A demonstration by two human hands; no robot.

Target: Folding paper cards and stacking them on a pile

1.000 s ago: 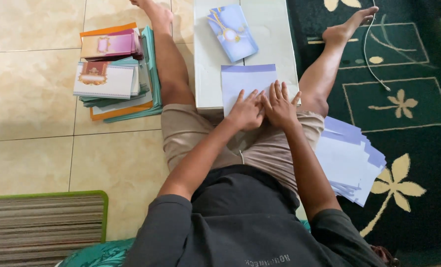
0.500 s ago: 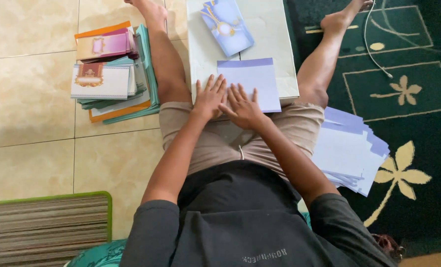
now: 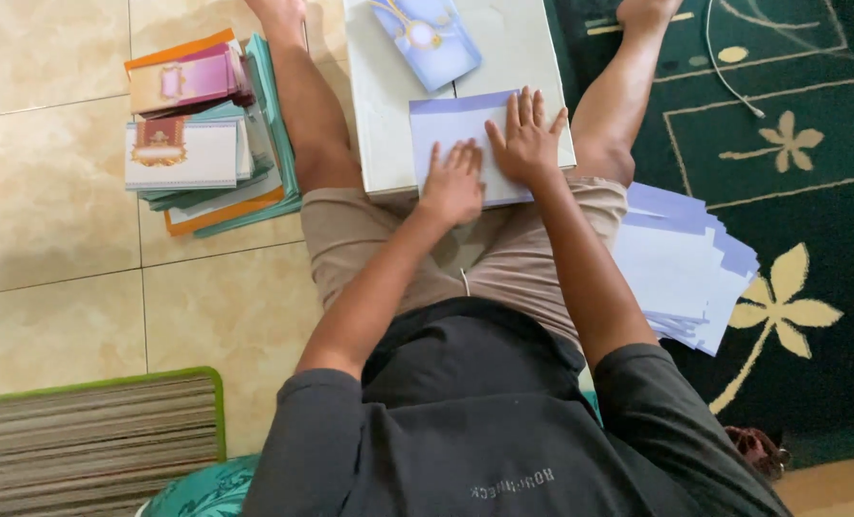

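Note:
I sit on the floor with a low white table (image 3: 384, 115) between my outstretched legs. A pale lilac sheet of paper (image 3: 446, 124) lies on the table's near edge. My left hand (image 3: 453, 182) presses on its lower part with the fingers together. Flat on the sheet's right side rests my right hand (image 3: 525, 142), fingers spread. Further back on the table lies a blue decorated card (image 3: 427, 38).
A stack of lilac sheets (image 3: 681, 263) lies on the green patterned carpet (image 3: 800, 191) by my right thigh. A pile of coloured cards and folders (image 3: 202, 129) sits on the tiled floor at left. A striped mat (image 3: 82, 440) is at bottom left. A white cable (image 3: 728, 72) crosses the carpet.
Both hands have slid forward over the lilac sheet, pressing it flat on the table. The view has shifted slightly.

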